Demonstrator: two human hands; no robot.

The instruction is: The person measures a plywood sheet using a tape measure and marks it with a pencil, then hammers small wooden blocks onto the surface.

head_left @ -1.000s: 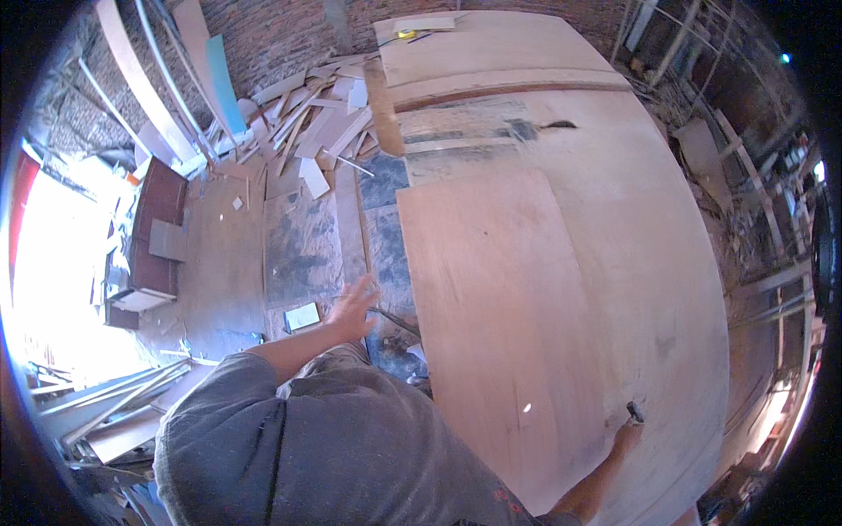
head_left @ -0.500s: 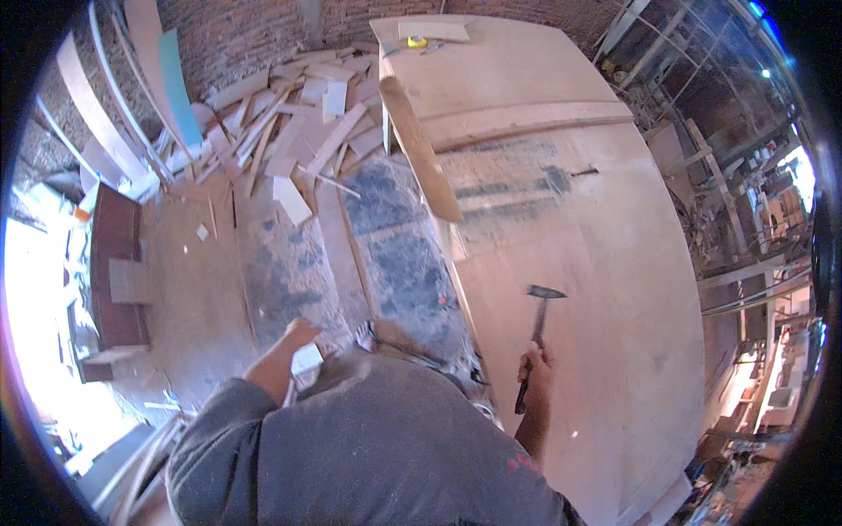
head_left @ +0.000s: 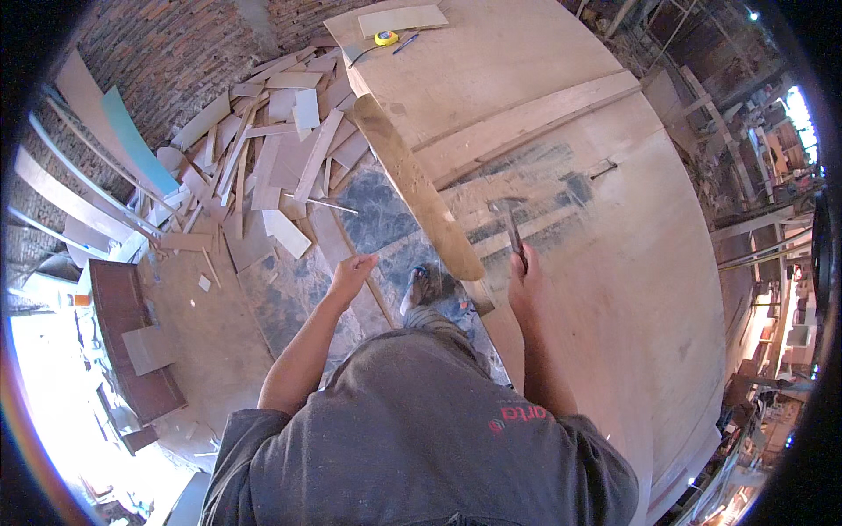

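Carried forward since the earlier frame, from above the bare nearer sheet to beside the dark-smudged patch [head_left: 548, 188] of the bench [head_left: 614, 298]: hammer [head_left: 509, 209], in the right hand [head_left: 531, 279]. Also brought forward, and closer to the bench's left edge: left hand [head_left: 349, 277], out above the floor [head_left: 377, 206]. Going by the head view, right fingers wrapped around the hammer's handle, head of the tool pointing away from the body; left fingers bent inward, narrow rather than spread. Cannot tell about anything small pinched inside, nor about contact between hammer and bench. Lying along the bench's left edge, near the hammer: brown round-ended plank [head_left: 421, 188]. Could get clipped or dented by a stray stroke, most likely through too wide an arc or a wrist rolling on the handle. Might then slide floorward, given a place so near the edge and no visible clamp. Below, just past that edge: foot [head_left: 419, 285], at risk from a dropped hammer or falling plank in case of a slipping grip. Possible stumble, too, on stepping ahead into the loose scrap wood [head_left: 289, 131]. Well apart at the far end: yellow tape measure [head_left: 386, 39] and pen [head_left: 405, 44], liable to shift only under hard jolts.
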